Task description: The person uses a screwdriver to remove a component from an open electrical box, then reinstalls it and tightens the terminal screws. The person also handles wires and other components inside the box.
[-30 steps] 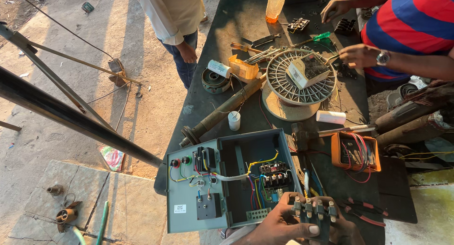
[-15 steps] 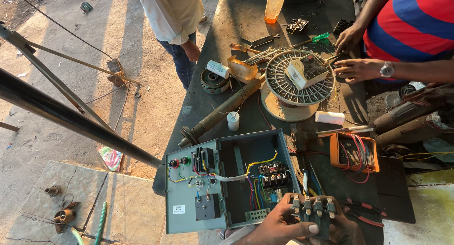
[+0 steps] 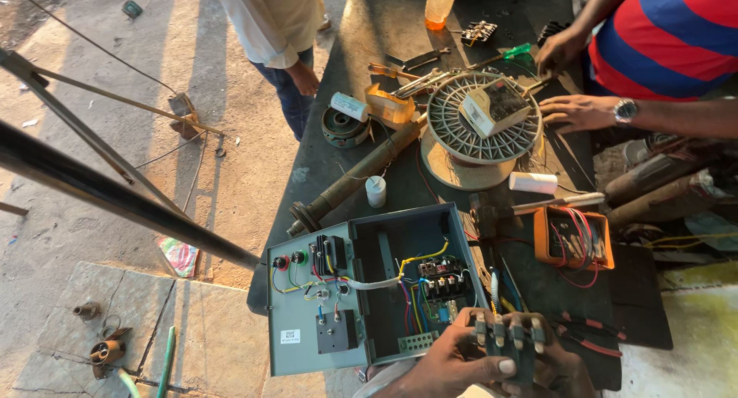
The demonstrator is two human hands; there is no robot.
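Note:
Both my hands sit at the bottom edge, holding a dark electrical contactor (image 3: 505,338) with a row of screw terminals on top. My left hand (image 3: 446,366) grips its left side and my right hand (image 3: 560,369) its right side. Just left of them lies an open grey-green control box (image 3: 361,290) with coloured wires, a terminal unit and push buttons on its swung-out door. All this rests on a dark metal workbench (image 3: 361,75).
An orange multimeter (image 3: 573,238) with leads lies right of the box. Farther back are a round wound stator (image 3: 483,121), a long rusty shaft (image 3: 354,179), a small white bottle (image 3: 376,190), tools. A person in a striped shirt (image 3: 661,37) reaches over the bench; another stands at left.
The striped-shirted person's hands have shifted around the stator. My hands keep hold of the contactor in nearly the same place.

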